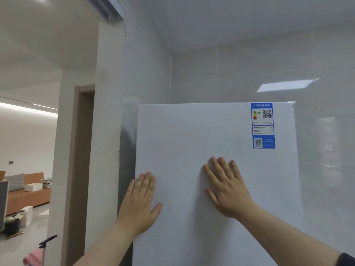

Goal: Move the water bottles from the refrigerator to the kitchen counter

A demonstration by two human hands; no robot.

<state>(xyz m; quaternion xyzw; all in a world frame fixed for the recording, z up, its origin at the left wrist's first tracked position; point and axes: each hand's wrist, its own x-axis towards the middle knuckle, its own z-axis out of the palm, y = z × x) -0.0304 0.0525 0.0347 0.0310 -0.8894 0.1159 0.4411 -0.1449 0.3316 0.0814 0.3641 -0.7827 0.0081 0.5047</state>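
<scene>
A white refrigerator (192,135) fills the middle of the head view, its door closed and a blue energy label (262,125) at its top right corner. My left hand (140,203) lies flat on the door near its left edge, fingers together and pointing up. My right hand (225,187) presses flat on the middle of the door, fingers spread. Neither hand holds anything. No water bottles and no kitchen counter are in view.
Grey tiled walls (317,131) stand behind and to the right of the refrigerator. On the left a doorway (80,169) and a white pillar open onto a living room with an orange sofa (28,196). A pink cloth (34,259) hangs at the lower left.
</scene>
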